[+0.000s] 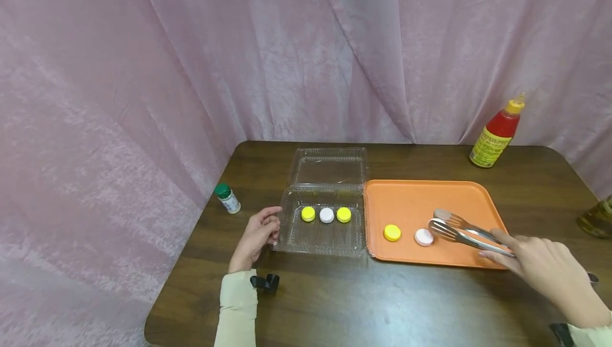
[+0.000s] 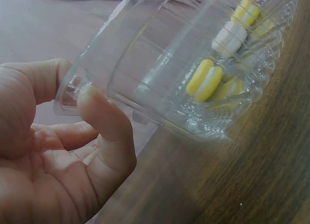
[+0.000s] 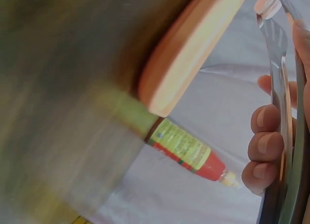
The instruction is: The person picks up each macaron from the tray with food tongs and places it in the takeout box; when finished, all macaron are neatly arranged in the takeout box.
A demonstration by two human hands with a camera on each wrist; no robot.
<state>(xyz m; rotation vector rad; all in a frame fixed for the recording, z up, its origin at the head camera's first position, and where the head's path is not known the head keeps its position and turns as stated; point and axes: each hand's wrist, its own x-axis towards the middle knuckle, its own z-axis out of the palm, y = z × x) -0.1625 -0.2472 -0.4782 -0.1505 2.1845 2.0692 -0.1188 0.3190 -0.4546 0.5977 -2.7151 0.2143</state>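
Observation:
My left hand (image 1: pixel 258 235) pinches the left rim of a clear plastic clamshell container (image 2: pixel 160 64) between thumb and fingers. In the container's base sit a yellow macaron (image 1: pixel 308 214), a white macaron (image 1: pixel 326 215) and another yellow macaron (image 1: pixel 343 214) in a row. My right hand (image 1: pixel 540 262) grips metal tongs (image 1: pixel 464 238) over an orange tray (image 1: pixel 449 193). Between the tong tips is a pale macaron (image 3: pixel 268 5), mostly hidden from the head view. On the tray, left of the tongs, lie a yellow macaron (image 1: pixel 392 233) and a white one (image 1: pixel 423 237).
The container's lid (image 1: pixel 330 167) lies opened back behind its base. A green-capped shaker (image 1: pixel 227 199) stands at the table's left. Behind the tray is a red sauce bottle (image 1: pixel 497 134); a dark glass bottle (image 1: pixel 597 218) shows at the right edge. A pink curtain hangs behind the table.

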